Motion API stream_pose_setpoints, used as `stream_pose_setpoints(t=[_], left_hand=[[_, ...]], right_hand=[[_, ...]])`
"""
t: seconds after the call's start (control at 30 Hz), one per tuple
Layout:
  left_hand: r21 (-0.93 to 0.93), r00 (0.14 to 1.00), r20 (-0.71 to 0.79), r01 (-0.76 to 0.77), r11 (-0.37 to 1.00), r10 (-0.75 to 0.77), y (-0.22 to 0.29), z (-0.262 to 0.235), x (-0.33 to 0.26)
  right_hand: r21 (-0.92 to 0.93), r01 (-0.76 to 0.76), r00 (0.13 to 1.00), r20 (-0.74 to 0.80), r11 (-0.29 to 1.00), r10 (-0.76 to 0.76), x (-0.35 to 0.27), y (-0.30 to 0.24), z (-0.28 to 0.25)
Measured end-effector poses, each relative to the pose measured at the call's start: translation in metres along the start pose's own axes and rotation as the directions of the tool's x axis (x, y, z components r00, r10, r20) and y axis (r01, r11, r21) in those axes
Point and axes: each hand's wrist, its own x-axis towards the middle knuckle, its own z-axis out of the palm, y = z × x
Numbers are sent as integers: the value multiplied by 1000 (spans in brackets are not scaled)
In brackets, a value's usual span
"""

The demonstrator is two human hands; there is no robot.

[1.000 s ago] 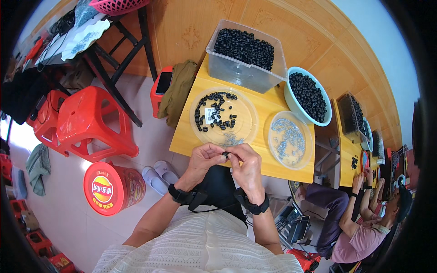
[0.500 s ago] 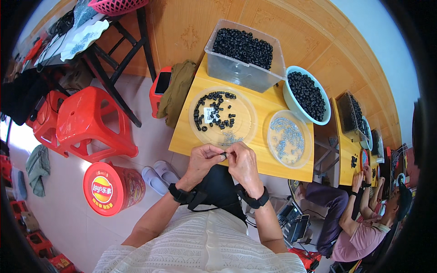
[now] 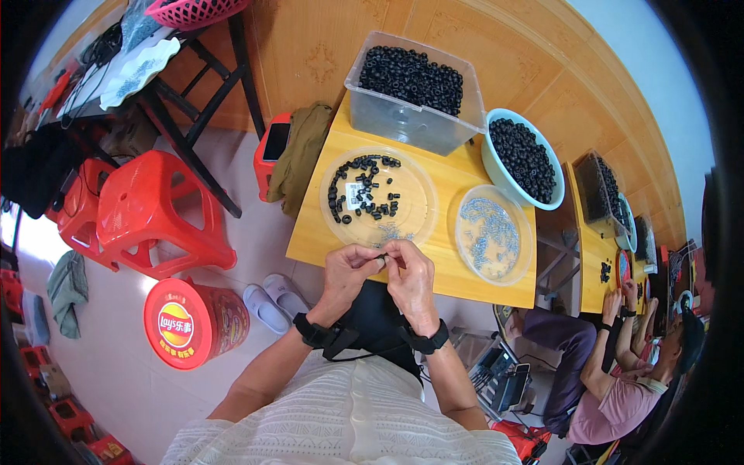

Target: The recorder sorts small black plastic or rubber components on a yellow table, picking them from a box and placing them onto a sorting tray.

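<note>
Clear bin, bowl hold black rings; both hands grip pinched on 1 small black part.

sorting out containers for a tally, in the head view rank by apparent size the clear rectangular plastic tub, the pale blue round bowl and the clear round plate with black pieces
1. Clear rectangular plastic tub and clear round plate: look alike, unranked.
2. Pale blue round bowl: smallest, though fisheye bending leaves it unsure.

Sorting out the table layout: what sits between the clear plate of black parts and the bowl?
Head view: a clear plate of grey parts lies between the black-parts plate and bowl.
</note>
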Motion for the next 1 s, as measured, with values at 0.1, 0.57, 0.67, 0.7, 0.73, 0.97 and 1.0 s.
stream_pose_setpoints(t=[0.1,0.57,0.67,0.7,0.73,0.97,1.0], left_hand=[[9,1000,-7,-3,1000,3,-4,-1,-1],[-73,997,-5,76,994,-76,-4,-5,0],[-100,995,-17,95,990,-97,1,-2,-1],[-109,992,-38,115,987,-120,3,-1,-2],[-109,992,-39,114,987,-119,3,0,-3],[-87,994,-95,43,995,-52,-1,5,-2],[-81,994,-102,25,996,-33,-1,6,-2]], right_hand=[[64,-63,998,1,996,63,-2,1,0],[119,-28,999,29,993,24,-8,-5,1],[45,3,1000,27,999,-4,-9,-4,2],[38,11,1000,12,999,-12,-9,-3,4],[32,19,1000,-3,999,-19,-9,-2,5],[11,49,990,-132,999,-47,-10,-5,15],[-18,75,985,-154,997,-77,-10,-4,17]])
